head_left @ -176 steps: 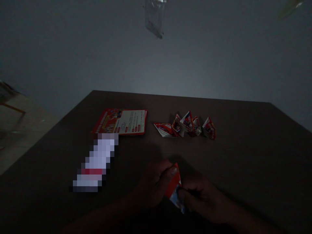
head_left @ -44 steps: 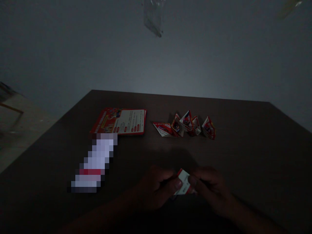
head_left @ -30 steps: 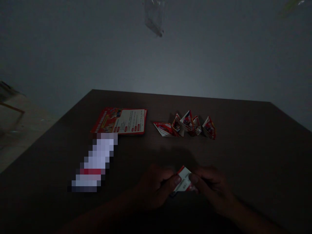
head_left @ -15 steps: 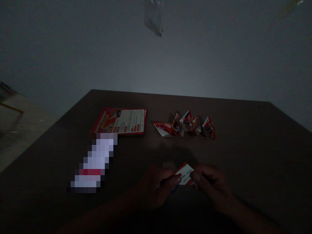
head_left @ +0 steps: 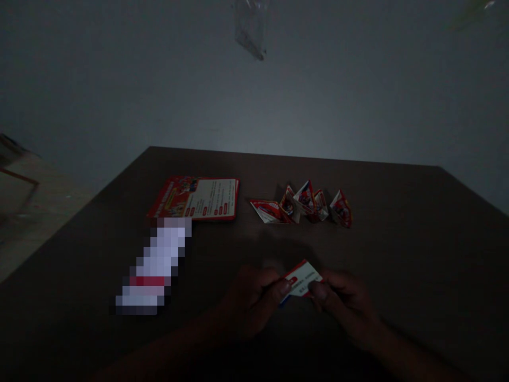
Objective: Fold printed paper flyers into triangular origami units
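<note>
Between my hands is a small folded piece of printed paper (head_left: 303, 279), white with red edges and dark text, with a bit of blue below its left side. My left hand (head_left: 258, 300) pinches its left end, thumb on top. At the lower right edge, my right hand (head_left: 345, 302) grips it with the thumb pressed on its face. The fingers beneath the paper are mostly hidden. Beyond the hands stands a row of folded paper pieces (head_left: 306, 201), red and white with printed pictures; the rightmost folded piece (head_left: 341, 209) sits slightly apart.
A stack of red and white printed sheets (head_left: 214, 199) lies on the dark table (head_left: 397, 228), back left. In front of it is a bright pixelated oblong (head_left: 153, 265). A pale wall (head_left: 338, 95) rises behind the table, with a clear plastic bag (head_left: 250, 29) on it.
The folded paper has turned slightly and shifted up a little in my fingers, so more of its printed face shows. Both hands keep hold of it. The things on the table stay put.
</note>
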